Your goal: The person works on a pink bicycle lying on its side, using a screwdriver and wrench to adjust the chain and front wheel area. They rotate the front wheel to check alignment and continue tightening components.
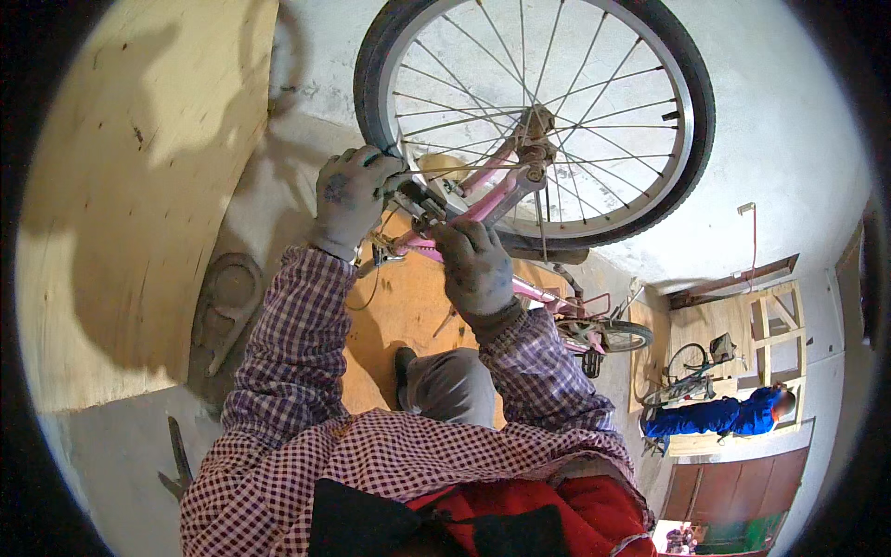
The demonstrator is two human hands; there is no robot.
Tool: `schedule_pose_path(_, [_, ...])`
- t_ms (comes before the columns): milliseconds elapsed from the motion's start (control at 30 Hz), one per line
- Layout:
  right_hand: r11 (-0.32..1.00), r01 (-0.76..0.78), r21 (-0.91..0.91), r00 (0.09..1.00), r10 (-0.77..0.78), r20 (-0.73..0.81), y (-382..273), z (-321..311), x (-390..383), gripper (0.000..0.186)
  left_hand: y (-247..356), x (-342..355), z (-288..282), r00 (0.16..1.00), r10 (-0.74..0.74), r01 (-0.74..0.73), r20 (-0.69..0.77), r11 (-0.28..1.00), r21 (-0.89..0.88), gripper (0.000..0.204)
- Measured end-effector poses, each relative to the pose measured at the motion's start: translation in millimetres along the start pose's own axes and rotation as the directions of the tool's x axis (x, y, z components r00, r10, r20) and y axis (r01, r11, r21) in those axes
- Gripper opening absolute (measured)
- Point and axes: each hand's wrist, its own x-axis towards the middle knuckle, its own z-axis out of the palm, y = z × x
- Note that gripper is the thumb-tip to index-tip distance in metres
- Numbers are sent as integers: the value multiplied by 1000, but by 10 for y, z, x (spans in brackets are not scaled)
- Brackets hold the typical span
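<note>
A pink bicycle fills the upper middle, its near spoked wheel raised in front of me. At the wheel's lower left edge is the metal-and-black brake caliper. My left hand, in a stained grey work glove, is closed with its fingers curled on the caliper's upper left side. Just to the right and lower, my right hand, also gloved, pinches the caliper's other side. The fingertips partly hide what they touch. A thin cable loops down beneath my left hand.
Below the bicycle lies an orange-brown board. A large plywood sheet stands at left, beside a grey metal part on the floor. At far right a person in blue is near another bicycle and a wooden frame.
</note>
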Motion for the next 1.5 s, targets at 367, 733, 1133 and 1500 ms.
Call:
schedule_pose_path(367, [907, -11, 422, 862, 223, -455, 380, -967, -497, 31, 13, -18, 66, 998, -62, 61, -30, 998, -35, 18])
schedule_pose_path(733, [715, -300, 631, 788, 559, -258, 387, -1667, 522, 20, -79, -80, 29, 999, -45, 45, 10, 998, -48, 19])
schedule_pose_path(1133, [892, 7, 451, 955, 128, -267, 28, -1502, 1588, 27, -81, -9, -32, 993, -99, 112, 69, 969, -222, 23])
schedule_pose_path(1500, [984, -26, -176, 968, 69, 243, -460, -294, 972, 38, -177, -57, 167, 990, -139, 137, 33, 859, -494, 22])
